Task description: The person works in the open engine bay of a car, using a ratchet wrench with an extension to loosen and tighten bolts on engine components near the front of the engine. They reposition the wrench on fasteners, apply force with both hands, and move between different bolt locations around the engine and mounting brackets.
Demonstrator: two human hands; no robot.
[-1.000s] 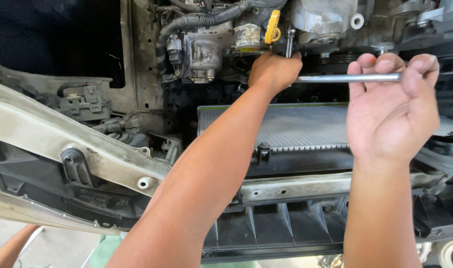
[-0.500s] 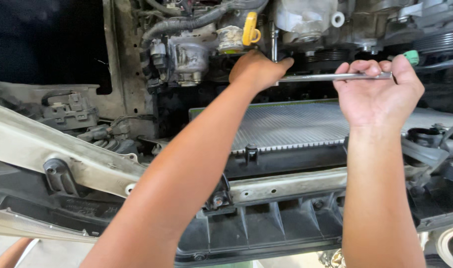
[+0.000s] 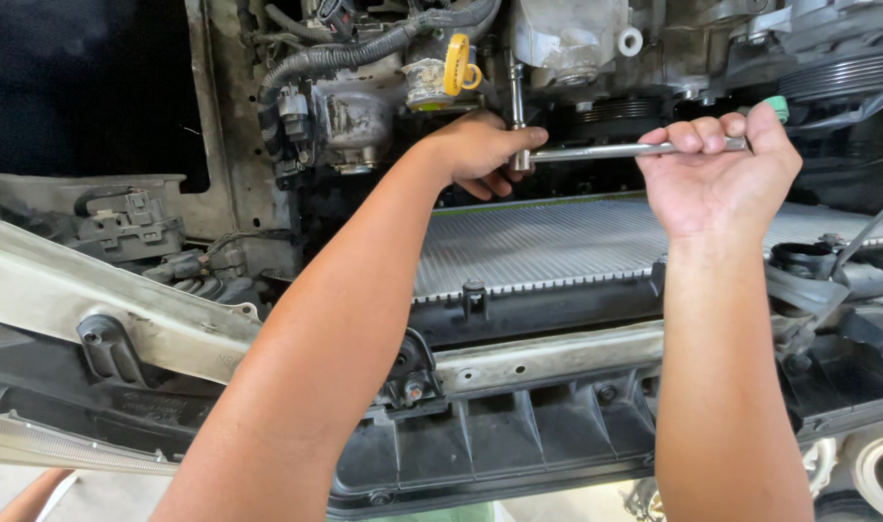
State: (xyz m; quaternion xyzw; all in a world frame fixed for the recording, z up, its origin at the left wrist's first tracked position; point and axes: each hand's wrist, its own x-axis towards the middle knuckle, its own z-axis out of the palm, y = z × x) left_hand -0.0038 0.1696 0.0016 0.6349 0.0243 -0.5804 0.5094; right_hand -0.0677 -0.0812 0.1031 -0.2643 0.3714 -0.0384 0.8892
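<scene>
Now ratchet wrench [image 3: 606, 151] spans btwn left hand [image 3: 480, 150] & right hand [image 3: 717, 169]

Car repair workshop: exposed engine [image 3: 364, 106], radiator [image 3: 548, 242] (bumper removed).

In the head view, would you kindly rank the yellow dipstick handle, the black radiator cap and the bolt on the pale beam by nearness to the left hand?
From the left hand:
1. Yellow dipstick handle, just above it.
2. Black radiator cap, far right.
3. Bolt on the pale beam, far lower left.
</scene>
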